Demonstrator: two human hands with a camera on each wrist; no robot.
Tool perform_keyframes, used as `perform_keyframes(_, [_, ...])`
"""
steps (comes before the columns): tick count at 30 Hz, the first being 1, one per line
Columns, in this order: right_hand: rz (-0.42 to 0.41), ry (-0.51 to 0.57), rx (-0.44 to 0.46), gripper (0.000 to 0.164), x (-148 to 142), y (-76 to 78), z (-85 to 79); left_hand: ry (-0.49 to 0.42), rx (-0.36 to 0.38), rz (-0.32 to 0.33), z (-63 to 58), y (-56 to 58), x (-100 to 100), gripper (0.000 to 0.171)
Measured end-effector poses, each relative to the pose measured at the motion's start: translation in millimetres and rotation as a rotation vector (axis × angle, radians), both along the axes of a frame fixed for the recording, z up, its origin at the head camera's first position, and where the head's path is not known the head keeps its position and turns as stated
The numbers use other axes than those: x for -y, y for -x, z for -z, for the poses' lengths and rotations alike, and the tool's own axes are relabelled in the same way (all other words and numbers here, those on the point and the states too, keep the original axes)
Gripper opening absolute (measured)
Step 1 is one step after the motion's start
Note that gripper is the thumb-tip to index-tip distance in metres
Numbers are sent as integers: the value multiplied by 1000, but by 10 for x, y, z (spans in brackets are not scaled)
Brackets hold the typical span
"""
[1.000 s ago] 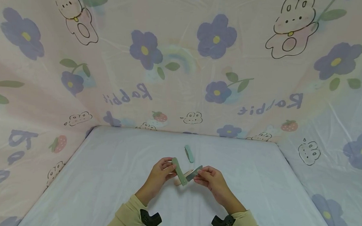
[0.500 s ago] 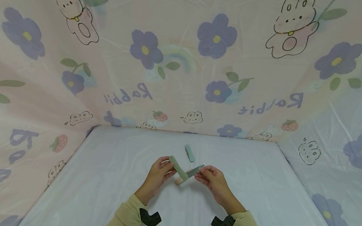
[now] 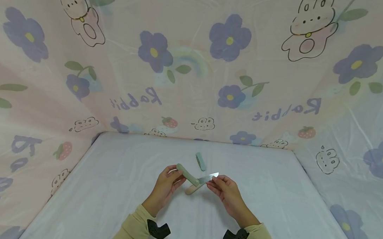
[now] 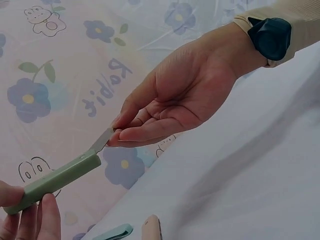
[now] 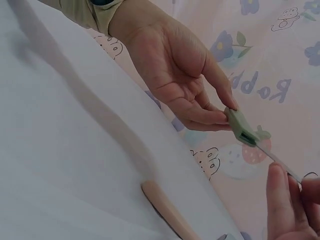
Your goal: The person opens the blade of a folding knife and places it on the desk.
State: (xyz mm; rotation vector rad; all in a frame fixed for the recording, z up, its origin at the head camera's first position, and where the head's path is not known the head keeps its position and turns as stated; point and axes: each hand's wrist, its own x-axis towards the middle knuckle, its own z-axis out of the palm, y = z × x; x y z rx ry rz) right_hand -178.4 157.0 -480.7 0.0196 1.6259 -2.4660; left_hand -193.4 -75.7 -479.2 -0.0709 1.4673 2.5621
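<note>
My left hand (image 3: 167, 183) grips the green handle of a folding knife (image 3: 187, 174), held up off the table. The blade (image 3: 207, 177) stands partly folded out, at a wide angle to the handle. With thumb and fingertips my right hand (image 3: 225, 188) pinches the blade near its tip. In the left wrist view, the handle (image 4: 55, 180) lies between left thumb and fingers. Below the held knife a beige folding knife (image 3: 192, 190) lies on the table, partly hidden by it in the head view. Beyond it lies a mint-green folding knife (image 3: 200, 161).
A white cloth (image 3: 130, 159) covers the table. Hanging sheets (image 3: 192, 98) printed with rabbits and flowers enclose it at the back and both sides. A black device (image 3: 158, 230) sits at the left wrist, and another black device (image 3: 236, 237) at the right.
The blade has swung further out, widening its angle with the handle. The handle's far end has moved left, and more of the beige knife shows.
</note>
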Motion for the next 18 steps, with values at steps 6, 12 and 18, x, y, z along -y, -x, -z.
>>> perform_keyframes(6, [55, 23, 60, 21, 23, -1, 8, -35, 19, -22, 16, -4, -10, 42])
perform_keyframes(12, [125, 50, 121, 20, 67, -7, 4, -74, 55, -46, 26, -17, -29, 41])
perform_keyframes(18, [144, 96, 134, 17, 81, -19, 12, -126, 77, -61, 26, -36, -55, 44])
